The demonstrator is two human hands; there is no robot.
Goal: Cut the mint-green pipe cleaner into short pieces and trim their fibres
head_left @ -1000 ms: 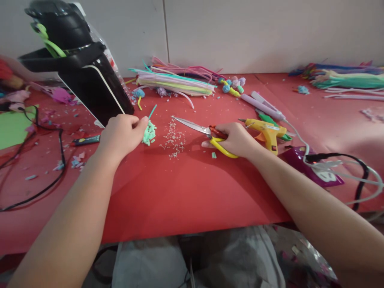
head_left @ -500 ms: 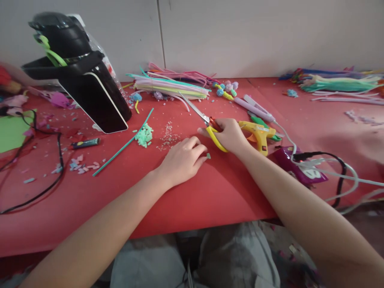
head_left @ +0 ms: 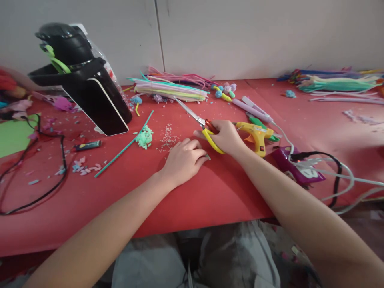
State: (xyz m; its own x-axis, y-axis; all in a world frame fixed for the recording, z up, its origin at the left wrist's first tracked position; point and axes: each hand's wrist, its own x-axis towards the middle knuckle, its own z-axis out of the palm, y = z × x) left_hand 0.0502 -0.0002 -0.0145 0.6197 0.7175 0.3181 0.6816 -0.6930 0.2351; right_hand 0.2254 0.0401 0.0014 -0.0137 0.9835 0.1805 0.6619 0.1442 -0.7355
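Note:
My left hand rests on the red tabletop, fingers curled, with a small green piece at the thumb and fingertips. My right hand is wrapped round the handles of scissors, which have yellow and orange grips. Their blades point up and left, away from the left hand, and look nearly closed. Left of the hands lies a pile of cut mint-green pieces, and a teal pipe cleaner slants along its left side. Pale crumbs are scattered between the pile and my left hand.
A yellow glue gun lies right of my right hand, near a lilac tool and corded purple packet. Bundled pipe cleaners lie along the wall. A black bottle, glue stick and black cable stand left.
The view has shifted slightly. My left fingertips have closed in on the small green piece. The right hand still holds the scissors in nearly the same place.

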